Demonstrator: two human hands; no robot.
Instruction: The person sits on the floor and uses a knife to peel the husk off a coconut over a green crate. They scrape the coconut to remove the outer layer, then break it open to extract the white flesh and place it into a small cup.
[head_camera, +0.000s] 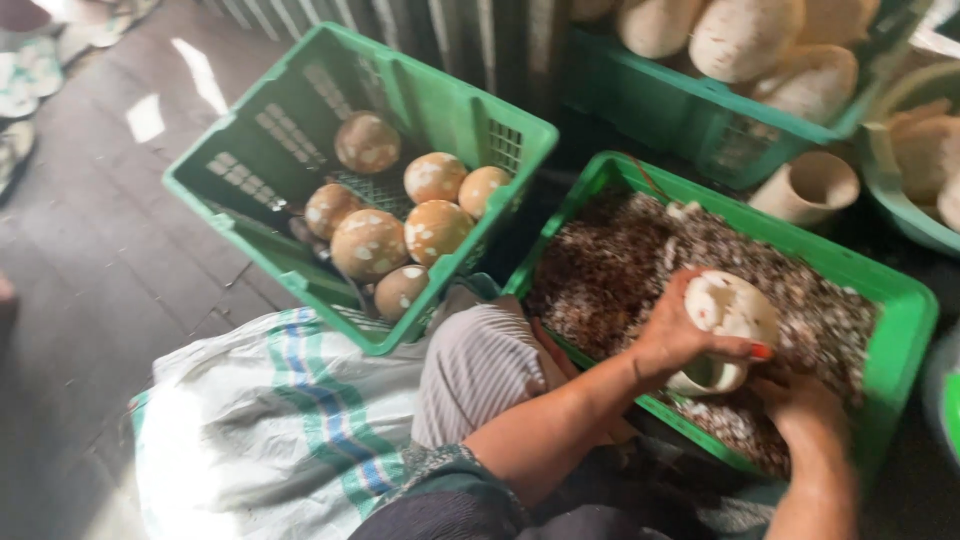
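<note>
Head view: the left hand (672, 335) wraps over the top of a pale, peeled coconut (730, 318), its grip pressed around the shell with the thumb laid across the front. The right hand (800, 400) comes up from below and meets the underside of the same coconut; its fingers are blurred and partly hidden, so I cannot tell how that grip is set or whether it holds a tool. The coconut hangs just above a green crate (905, 320) filled with brown and white peelings (620, 265).

To do this well, I judge the upper hand should turn the coconut a little at a time while the lower hand works, keeping everything over the crate so that scraps fall inside it. A firm hold matters, since the round shell could slip.

To the left, a tilted green crate (250, 200) holds brown, white-flecked coconuts (368, 243). At the top, another crate (690, 110) carries pale peeled ones (745, 35). A striped sack (270, 420) lies on the floor by the person's knee.
</note>
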